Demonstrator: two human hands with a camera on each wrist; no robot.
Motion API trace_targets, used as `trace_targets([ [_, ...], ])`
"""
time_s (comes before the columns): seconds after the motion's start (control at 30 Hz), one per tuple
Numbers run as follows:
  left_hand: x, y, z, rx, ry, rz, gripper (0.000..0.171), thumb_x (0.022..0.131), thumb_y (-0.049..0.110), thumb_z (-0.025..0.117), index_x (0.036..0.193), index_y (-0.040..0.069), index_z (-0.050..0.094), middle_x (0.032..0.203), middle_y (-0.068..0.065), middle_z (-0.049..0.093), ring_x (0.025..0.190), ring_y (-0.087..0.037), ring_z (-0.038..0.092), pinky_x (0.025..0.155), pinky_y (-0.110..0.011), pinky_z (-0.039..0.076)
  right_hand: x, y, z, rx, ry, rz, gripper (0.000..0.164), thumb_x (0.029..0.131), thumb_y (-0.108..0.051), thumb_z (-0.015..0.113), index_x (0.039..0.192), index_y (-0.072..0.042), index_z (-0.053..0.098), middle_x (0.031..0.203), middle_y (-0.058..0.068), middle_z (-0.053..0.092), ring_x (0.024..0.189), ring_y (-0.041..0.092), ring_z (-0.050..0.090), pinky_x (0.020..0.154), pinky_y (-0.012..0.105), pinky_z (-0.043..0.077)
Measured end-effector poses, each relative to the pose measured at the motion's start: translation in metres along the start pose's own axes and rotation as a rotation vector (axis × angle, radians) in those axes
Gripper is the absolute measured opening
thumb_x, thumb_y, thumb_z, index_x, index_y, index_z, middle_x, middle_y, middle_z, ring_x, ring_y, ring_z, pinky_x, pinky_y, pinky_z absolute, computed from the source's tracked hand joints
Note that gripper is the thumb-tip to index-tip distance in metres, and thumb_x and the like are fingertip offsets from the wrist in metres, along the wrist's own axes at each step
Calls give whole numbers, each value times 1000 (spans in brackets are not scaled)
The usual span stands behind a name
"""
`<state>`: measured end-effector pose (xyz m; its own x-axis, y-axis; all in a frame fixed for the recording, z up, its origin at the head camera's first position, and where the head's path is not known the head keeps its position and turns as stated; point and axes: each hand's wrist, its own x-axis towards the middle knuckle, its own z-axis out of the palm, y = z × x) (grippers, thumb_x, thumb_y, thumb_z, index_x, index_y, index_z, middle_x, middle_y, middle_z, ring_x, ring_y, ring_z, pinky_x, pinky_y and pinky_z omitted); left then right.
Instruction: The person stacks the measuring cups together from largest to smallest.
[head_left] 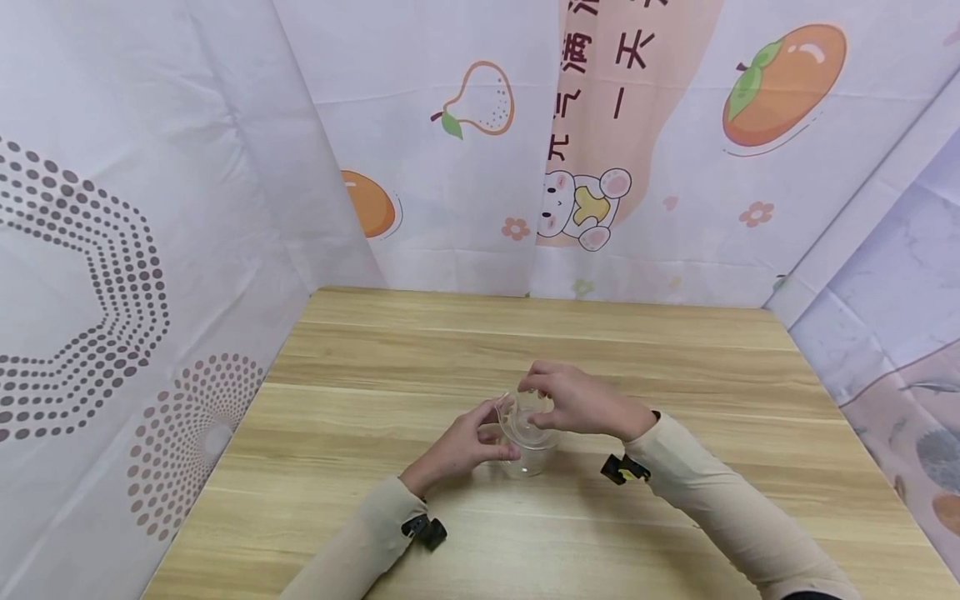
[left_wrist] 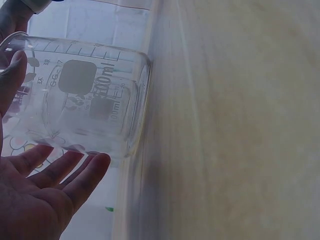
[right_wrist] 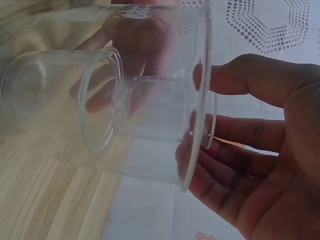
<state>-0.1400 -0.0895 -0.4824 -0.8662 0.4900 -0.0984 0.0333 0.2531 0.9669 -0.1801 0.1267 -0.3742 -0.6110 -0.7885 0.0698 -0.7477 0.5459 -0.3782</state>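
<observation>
A large clear glass beaker with a printed scale stands upright on the table. My left hand grips its side, thumb toward the near side and fingers behind. Inside it sits a medium beaker, printed with its own scale; the medium beaker's rim shows through the wall in the right wrist view. My right hand reaches over the mouth and pinches a small glass beaker near its rim. This small beaker is within the large beaker, its base close to the medium beaker's rim.
The wooden table spreads around the beakers. A printed fabric curtain hangs along its back edge, with more fabric at the left and right. Wrist cameras are strapped to both sleeves.
</observation>
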Motion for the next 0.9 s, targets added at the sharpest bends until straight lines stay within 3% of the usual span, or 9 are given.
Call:
trace_targets([
  [0.63,0,-1,1,-19,6,6,84,84,29,78,153,18,31,144,-15,50,127,-33,56,109,-47,45,-1,-3,8,-67,-25,-31,36,80,-17,78,111,-1,68,102,6,63,86,19,65,71,26,57],
  [0.9,0,0,0,-30,-5,7,84,84,31,77,153,20,29,145,-16,48,128,-34,55,107,-47,46,1,-5,10,-96,-47,-34,37,79,-15,79,110,1,68,98,7,64,81,16,62,67,21,52],
])
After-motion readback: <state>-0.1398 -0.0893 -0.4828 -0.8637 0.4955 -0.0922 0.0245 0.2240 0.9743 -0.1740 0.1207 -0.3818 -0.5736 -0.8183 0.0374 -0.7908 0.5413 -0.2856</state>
